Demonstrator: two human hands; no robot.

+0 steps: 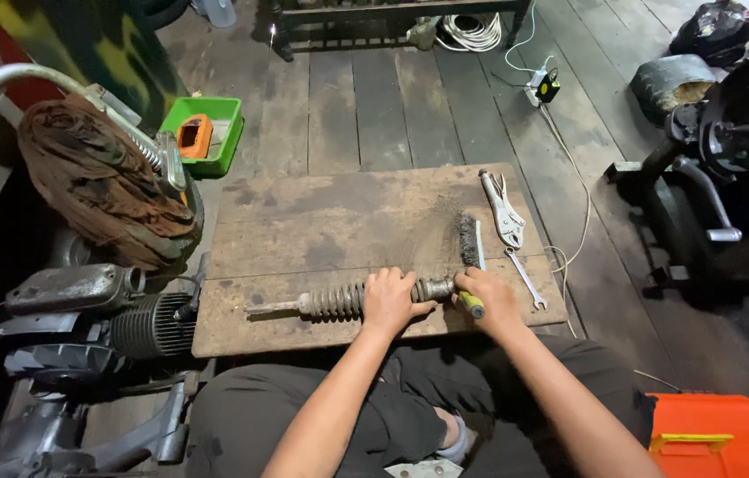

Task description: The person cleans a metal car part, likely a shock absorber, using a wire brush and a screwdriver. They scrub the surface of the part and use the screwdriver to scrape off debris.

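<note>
A grimy metal shock absorber (348, 301), with a ribbed coil spring and a thin bare rod at one end, is being held flat on a worn, stained wooden board (339, 212). It is being clasped around its middle by the closed left hand (389, 299), while a wire brush (468, 243) with dark bristles and a yellow-green handle is being gripped by the closed right hand (489, 296) at the absorber's right end. Grey locking pliers (504, 211) and a slim wrench (526, 279) are lying beside the brush. The board is resting on a dark plank floor among engine parts. The absorber's long axis is running left to right, rod pointing left.
</note>
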